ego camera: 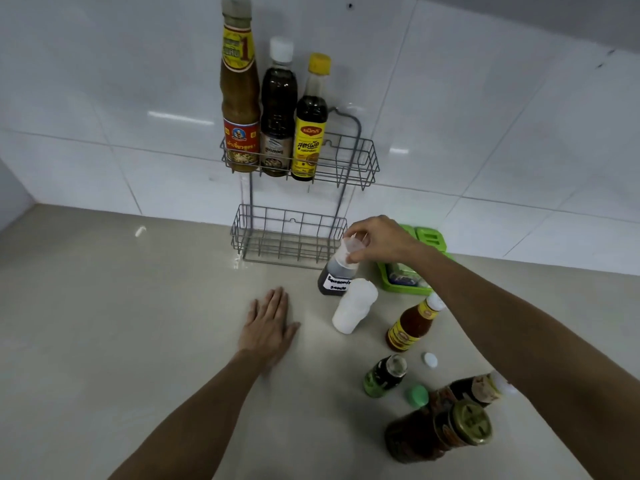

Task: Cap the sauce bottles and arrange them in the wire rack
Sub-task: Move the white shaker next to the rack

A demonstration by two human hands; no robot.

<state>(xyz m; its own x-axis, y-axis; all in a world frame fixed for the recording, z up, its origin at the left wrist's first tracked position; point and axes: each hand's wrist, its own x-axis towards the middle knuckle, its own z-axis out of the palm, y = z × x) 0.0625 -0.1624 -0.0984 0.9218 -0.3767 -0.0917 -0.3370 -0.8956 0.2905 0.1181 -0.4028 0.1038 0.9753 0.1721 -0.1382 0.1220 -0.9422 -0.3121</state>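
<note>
A grey two-tier wire rack (367, 161) hangs on the tiled wall. Its top tier holds three capped bottles: a tall brown one (239, 98), a dark one with a white cap (278, 112) and a yellow-labelled one (310, 133). The lower tier (287, 237) is bare. My right hand (377, 239) grips the translucent cap on a small dark seasoning sauce bottle (334, 278) standing on the counter. My left hand (270, 323) lies flat on the counter, fingers apart, holding nothing. A white bottle (355, 304) stands just in front of the seasoning bottle.
On the counter at right stand an orange chilli sauce bottle (412, 327), a small green-labelled uncapped bottle (384, 375), a loose white cap (430, 360), a loose green cap (417, 395), a dark bottle (474, 389) and a gold-lidded jar (436, 433). A green tray (405, 287) sits by the wall.
</note>
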